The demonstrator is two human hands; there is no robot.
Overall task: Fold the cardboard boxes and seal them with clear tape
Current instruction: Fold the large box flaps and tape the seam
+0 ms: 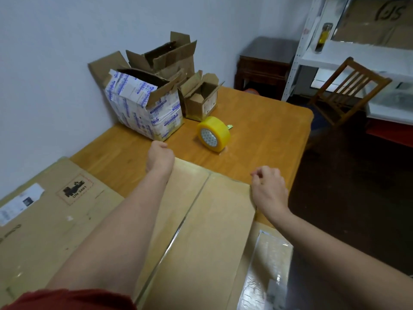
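big brown box [201,220]: flaps shut, shiny tape along the middle | yellow tape roll [213,133]: standing on edge, past it | small box [199,101]: open, near the wall

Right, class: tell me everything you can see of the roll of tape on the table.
The roll of tape is a thick, glossy, yellowish roll on a core whose inside looks white with a grey pattern. It stands on edge on the wooden table, core facing the camera, in front of the small open box. Only the table touches it; the left hand and right hand are apart from it. A small greenish tab shows just behind it.
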